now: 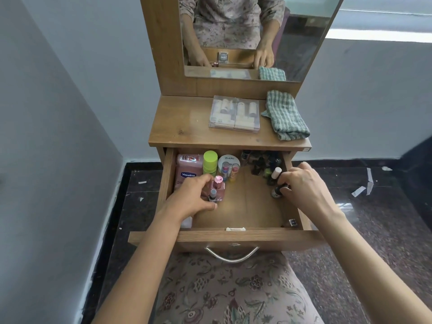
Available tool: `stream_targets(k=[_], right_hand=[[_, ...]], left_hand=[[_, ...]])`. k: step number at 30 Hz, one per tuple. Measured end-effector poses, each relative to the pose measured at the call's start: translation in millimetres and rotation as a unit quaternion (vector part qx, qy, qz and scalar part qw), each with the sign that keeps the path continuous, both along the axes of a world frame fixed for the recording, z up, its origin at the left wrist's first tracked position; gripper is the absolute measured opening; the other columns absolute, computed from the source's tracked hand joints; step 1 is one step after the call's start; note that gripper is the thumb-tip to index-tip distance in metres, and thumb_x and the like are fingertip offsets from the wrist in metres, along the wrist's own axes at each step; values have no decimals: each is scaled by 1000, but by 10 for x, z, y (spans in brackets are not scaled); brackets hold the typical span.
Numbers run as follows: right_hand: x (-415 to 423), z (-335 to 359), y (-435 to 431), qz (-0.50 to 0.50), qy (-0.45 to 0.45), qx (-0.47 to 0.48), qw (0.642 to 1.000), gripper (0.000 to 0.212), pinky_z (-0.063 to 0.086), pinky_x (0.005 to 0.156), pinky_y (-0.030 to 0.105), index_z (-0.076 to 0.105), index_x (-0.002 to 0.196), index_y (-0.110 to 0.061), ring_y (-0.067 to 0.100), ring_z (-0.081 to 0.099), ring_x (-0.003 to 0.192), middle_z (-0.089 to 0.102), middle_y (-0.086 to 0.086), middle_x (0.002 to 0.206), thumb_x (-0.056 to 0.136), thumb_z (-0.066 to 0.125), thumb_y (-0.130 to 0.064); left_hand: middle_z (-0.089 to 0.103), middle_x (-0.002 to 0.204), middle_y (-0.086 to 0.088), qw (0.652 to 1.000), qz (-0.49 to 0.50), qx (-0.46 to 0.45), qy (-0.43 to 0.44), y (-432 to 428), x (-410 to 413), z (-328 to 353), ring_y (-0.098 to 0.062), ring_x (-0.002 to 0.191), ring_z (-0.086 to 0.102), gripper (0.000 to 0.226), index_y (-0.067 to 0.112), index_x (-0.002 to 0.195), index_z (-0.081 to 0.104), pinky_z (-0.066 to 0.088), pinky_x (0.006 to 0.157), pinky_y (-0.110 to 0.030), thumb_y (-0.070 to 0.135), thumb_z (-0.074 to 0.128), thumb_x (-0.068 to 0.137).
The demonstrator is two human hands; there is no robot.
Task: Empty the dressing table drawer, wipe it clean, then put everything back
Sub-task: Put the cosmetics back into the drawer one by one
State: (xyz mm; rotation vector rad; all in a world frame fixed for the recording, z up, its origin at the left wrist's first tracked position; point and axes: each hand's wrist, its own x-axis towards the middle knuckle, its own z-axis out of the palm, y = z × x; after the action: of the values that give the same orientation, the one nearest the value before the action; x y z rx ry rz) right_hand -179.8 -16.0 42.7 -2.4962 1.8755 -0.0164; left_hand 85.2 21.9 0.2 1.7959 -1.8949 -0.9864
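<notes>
Because the drawer (224, 235) stands pulled out and holds most of its contents, while the checked cloth (286, 115) lies folded on the dressing table's surface (182, 122), I judge the task to be in its emptying step and not far along; it could equally be a late stage of refilling, and nothing shown settles that. Only a clear box (235, 116) of cosmetics sits out on the surface, just beside the cloth. Wiping and the rest appear to lie ahead. Inside the drawer, the bare wooden floor shows in the middle, with things crowded along the back and sides: a pink Vaseline bottle (188, 168) at the back left, a green-capped bottle (210, 162) next to it, a round lip-balm pack (229, 164), and a cluster of small dark bottles (261, 162) at the back right. Both hands are in the drawer, well apart: the left hand (194, 197) curls round a pink nail-polish bottle (217, 187), and the right hand (304, 183) pinches a small dark bottle (277, 191).
</notes>
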Motion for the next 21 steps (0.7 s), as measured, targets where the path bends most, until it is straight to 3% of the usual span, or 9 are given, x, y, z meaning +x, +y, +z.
stream_targets(k=[8, 12, 17, 21], right_hand=[[50, -5, -43, -29, -41, 8, 999, 29, 45, 73, 30, 72, 107, -20, 23, 44, 101, 62, 4, 96, 78, 73, -14], [130, 50, 88, -25, -145, -25, 989, 20, 49, 73, 36, 72, 97, -16, 20, 45, 95, 60, 1, 93, 76, 74, -16], [150, 91, 223, -50, -276, -78, 957, 9, 34, 76, 21, 72, 86, -21, 14, 50, 87, 63, -5, 85, 78, 74, -19], [97, 37, 229, -109, -356, -106, 922, 4, 39, 70, 18, 72, 81, -23, 7, 52, 74, 64, -9, 81, 80, 74, -26]], left_hand=[[63, 115, 5, 1000, -3, 0, 1, -23, -4, -57, -12, 106, 60, 57, 27, 121, 53, 53, 92, -36, 23, 81, 71], [64, 111, 5, 1000, -13, -2, -9, -36, -23, -49, -12, 102, 62, 54, 27, 118, 53, 53, 88, -32, 23, 80, 72], [66, 112, 4, 998, -39, 8, -45, -71, -102, 9, -12, 100, 62, 55, 25, 121, 55, 55, 86, -37, 29, 79, 71], [67, 101, 4, 995, -66, 1, -68, -104, -242, 38, -14, 91, 64, 43, 23, 106, 58, 56, 79, -39, 31, 79, 69]])
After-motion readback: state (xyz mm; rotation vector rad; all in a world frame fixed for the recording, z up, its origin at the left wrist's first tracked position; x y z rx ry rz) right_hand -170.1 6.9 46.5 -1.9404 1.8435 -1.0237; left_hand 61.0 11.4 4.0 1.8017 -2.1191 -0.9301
